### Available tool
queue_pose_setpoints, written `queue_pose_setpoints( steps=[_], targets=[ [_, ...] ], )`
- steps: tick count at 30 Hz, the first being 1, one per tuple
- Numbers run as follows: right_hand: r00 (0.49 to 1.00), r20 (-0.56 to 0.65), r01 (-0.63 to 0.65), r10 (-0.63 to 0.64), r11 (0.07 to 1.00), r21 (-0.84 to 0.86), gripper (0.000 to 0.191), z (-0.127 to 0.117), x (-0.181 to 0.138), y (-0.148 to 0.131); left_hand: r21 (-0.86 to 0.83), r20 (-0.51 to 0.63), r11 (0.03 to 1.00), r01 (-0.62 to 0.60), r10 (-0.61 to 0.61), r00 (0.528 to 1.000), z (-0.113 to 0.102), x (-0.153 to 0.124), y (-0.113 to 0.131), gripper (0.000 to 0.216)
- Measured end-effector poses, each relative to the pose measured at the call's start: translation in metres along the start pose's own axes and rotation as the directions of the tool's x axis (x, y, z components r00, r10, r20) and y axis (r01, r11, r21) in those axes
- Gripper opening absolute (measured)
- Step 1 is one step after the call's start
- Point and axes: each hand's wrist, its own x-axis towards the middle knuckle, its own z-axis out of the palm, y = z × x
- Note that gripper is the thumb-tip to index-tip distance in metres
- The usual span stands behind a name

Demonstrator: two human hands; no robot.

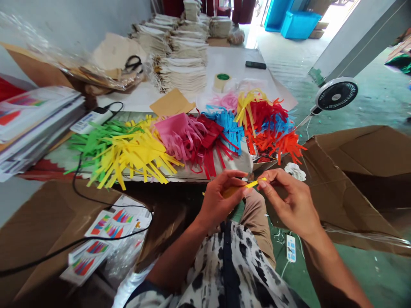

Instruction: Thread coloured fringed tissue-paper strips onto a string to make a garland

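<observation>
Between my two hands, over my lap, stretches a thin folded yellow strip (252, 184). My left hand (222, 193) is closed around its left part, which the fingers mostly cover. The strip's right end is pinched by thumb and finger of my right hand (289, 199). Just beyond, along the table edge, lie fringed tassels: green (91, 143), yellow (133, 156), pink (180, 134), dark red (213, 137) and blue (227, 124). More tassels in red (285, 143) and yellow are heaped to the right.
Stacks of pale sheets (183, 68), a tape roll (222, 81), a black phone (256, 65) and scissors (133, 63) lie on the table. Cardboard boxes (340, 184) stand right and lower left. A fan (337, 95) is at right. A black cable (80, 241) crosses the lower left.
</observation>
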Motion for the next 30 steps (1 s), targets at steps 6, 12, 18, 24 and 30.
queue_pose_setpoints(
  steps=[6, 12, 18, 24, 30],
  targets=[
    [0.996, 0.083, -0.038, 0.023, 0.983, 0.179, 0.01, 0.011, 0.0, 0.007, -0.053, -0.022, 0.999, -0.002, 0.001, 1.0, 0.001, 0.008, -0.005, 0.03],
    [0.994, -0.1, -0.008, 0.037, 0.959, 0.283, 0.006, 0.015, 0.002, 0.016, 0.045, 0.148, 0.999, 0.004, -0.01, 0.989, -0.001, 0.012, -0.002, 0.023],
    [0.991, -0.121, -0.021, 0.055, 0.964, 0.264, 0.011, 0.014, 0.006, 0.015, 0.239, 0.208, 0.971, -0.005, -0.047, 0.977, -0.005, 0.011, -0.003, 0.031],
    [0.987, 0.061, -0.159, 0.147, 0.891, 0.425, 0.018, 0.027, 0.014, 0.021, 0.165, 0.176, 0.983, 0.078, -0.107, 0.979, -0.014, 0.013, -0.021, 0.038],
    [0.934, 0.147, -0.35, 0.326, 0.747, 0.565, 0.035, 0.03, 0.066, 0.048, 0.296, 0.227, 0.953, 0.064, -0.135, 0.964, -0.026, 0.021, -0.031, 0.037]
  ],
)
